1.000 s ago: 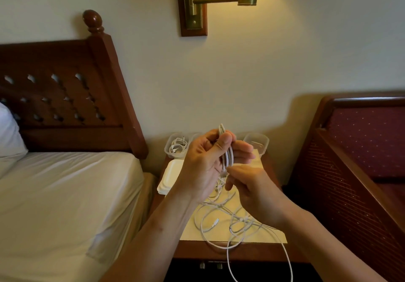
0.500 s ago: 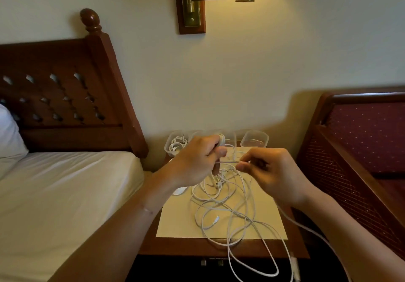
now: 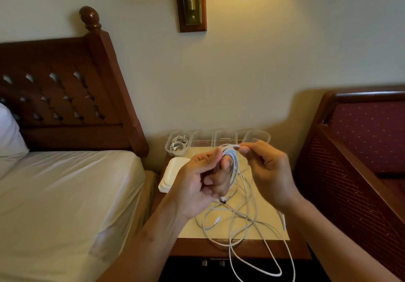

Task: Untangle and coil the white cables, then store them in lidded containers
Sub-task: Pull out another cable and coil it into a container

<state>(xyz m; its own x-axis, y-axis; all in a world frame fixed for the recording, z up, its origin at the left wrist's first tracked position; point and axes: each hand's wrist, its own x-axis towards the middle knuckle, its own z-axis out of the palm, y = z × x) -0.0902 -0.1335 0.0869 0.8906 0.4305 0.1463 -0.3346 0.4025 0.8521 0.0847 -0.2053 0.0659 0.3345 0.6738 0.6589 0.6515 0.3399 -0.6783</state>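
While we held both hands above the nightstand, our left hand closed round a white cable coil, our right hand pinched its end, loose cables trailed over the front edge, open containers lined the back wall, lids lay near the bed.
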